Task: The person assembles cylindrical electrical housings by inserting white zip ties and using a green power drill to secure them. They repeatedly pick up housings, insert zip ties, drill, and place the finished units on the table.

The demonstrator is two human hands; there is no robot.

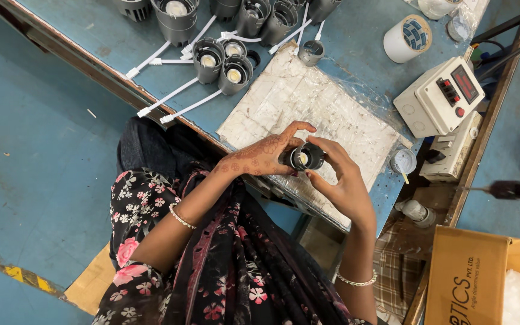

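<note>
Your left hand (260, 157) & right hand (341, 180) both grip the small dark lamp (303, 157), fingers curled round it, just above the white pad (332, 114). Further out: more lamps (221, 63) w/ white cables, tape roll (407, 38), control box (439, 96).

This is a workshop where small lamps get put together. A long blue workbench (356, 36) fills the top of the view. Near its far edge stand many grey lamp shells (221, 66) with white wires (170, 96). A white pad wrapped in plastic (308, 102) lies at the near edge. By the right edge sits a white control box with red buttons (437, 99) and a roll of tape (405, 39). A brown cardboard box (470, 277) stands on the floor at the right.
</note>
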